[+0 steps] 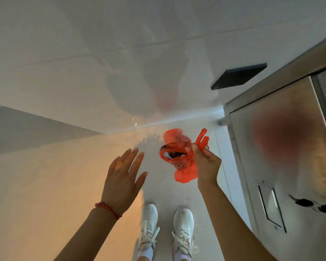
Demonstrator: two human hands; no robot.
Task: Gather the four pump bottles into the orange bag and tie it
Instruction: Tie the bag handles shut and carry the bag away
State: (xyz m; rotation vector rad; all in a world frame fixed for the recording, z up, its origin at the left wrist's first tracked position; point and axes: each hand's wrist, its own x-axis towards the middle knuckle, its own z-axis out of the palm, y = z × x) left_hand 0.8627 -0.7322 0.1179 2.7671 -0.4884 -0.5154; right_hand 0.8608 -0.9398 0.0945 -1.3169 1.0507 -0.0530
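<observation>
The orange bag (pixel 179 157) hung in the air above the pale floor (pixel 45 185), right of centre and a little beyond the person's feet. It was crumpled and bunched, its thin plastic gathered at the right side into twisted handles that stuck up past the knuckles of the right hand (pixel 205 164). A dark opening showed in the folds near the middle of the bag, with something pale just visible inside; what it was could not be told. A loose flap of the bag drooped below the grip.

The right hand was clenched around the gathered plastic, fingers (pixel 196 150) curled tightly on the neck of the bag and thumb pressed against it, so that the bag hung wholly from that hand.

The left hand (pixel 122 178) was to the left of the bag and apart from it, touching nothing. Its fingers were spread and nearly straight, palm facing down and away, thumb pointing towards the bag. A red bead bracelet (pixel 107 210) circled the left wrist.

Nearer, below the bag, stood two white laced sneakers (pixel 166 228) on the floor. Farther off, a white wall (pixel 102 53) carried the shadows of the hands and a faint reddish tint. To the right rose a brushed-metal cabinet (pixel 282 147), with a reddish blur on its face, and a black flat panel (pixel 239 76) on the wall beside it.
</observation>
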